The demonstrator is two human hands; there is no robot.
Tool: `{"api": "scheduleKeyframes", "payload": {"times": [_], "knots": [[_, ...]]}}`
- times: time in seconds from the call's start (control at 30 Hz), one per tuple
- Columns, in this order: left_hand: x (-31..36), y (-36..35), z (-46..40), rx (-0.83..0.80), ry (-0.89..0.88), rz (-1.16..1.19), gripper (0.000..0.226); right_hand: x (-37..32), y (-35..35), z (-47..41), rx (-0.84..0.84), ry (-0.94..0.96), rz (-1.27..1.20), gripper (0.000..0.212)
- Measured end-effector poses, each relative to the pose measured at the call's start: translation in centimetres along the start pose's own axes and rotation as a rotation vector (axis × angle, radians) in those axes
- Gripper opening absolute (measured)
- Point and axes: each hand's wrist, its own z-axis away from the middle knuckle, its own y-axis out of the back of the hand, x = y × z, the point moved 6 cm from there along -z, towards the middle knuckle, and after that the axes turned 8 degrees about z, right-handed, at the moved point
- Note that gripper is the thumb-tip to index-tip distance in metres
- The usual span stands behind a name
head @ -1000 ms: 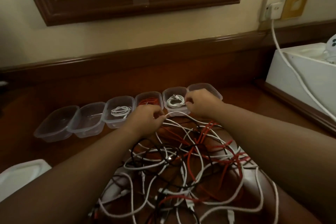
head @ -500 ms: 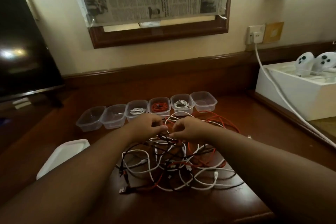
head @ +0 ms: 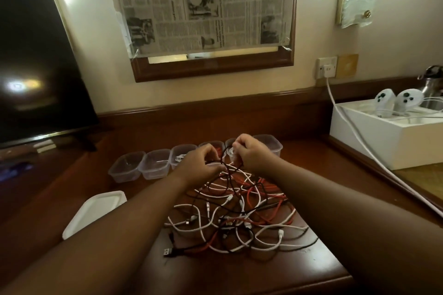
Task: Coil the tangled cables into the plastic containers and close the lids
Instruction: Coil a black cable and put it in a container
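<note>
A tangle of white, red and black cables (head: 237, 218) lies on the wooden table in front of me. Both hands are raised over its far edge, fingers curled. My left hand (head: 199, 165) and my right hand (head: 251, 154) pinch a black cable (head: 221, 163) that loops between them, lifted off the pile. Behind the hands stands a row of several clear plastic containers (head: 127, 167). The two at the left look empty, one holds a white coil (head: 178, 157), one a red coil (head: 217, 148), and the hands partly hide the rest.
A stack of white lids (head: 96, 211) lies at the left under my forearm. A white box (head: 388, 134) with two controllers stands at the right, and a white power cord (head: 354, 141) runs from the wall socket across it. A dark TV screen (head: 36, 55) fills the left.
The view has tilted up and back, showing more wall. My hands have risen from the pile and now hold a black cable instead of the white one seen earlier.
</note>
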Motion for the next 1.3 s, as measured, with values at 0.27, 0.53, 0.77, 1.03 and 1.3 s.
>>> {"api": "scheduleKeyframes", "payload": {"times": [0.27, 0.53, 0.77, 1.03, 1.3], "knots": [[0.1, 0.0, -1.4, 0.208, -0.025, 0.022, 0.011, -3.9, 2.5, -1.6, 0.149, 0.130, -0.125, 0.017], [0.1, 0.9, -2.9, 0.381, -0.052, 0.125, 0.013, -3.9, 3.8, -2.1, 0.160, 0.190, 0.132, 0.012], [-1.2, 4.4, -4.2, 0.620, 0.040, 0.226, 0.017, -0.8, 4.4, -1.8, -0.110, -0.080, 0.239, 0.027], [-3.6, -0.3, -4.8, 0.289, 0.230, 0.317, 0.030, -3.2, 5.6, -3.2, 0.142, 0.100, -0.728, 0.032], [0.3, 6.7, -6.2, 0.643, 0.261, 0.716, 0.035, -1.1, 4.2, -4.0, 0.154, 0.003, 0.082, 0.029]]}}
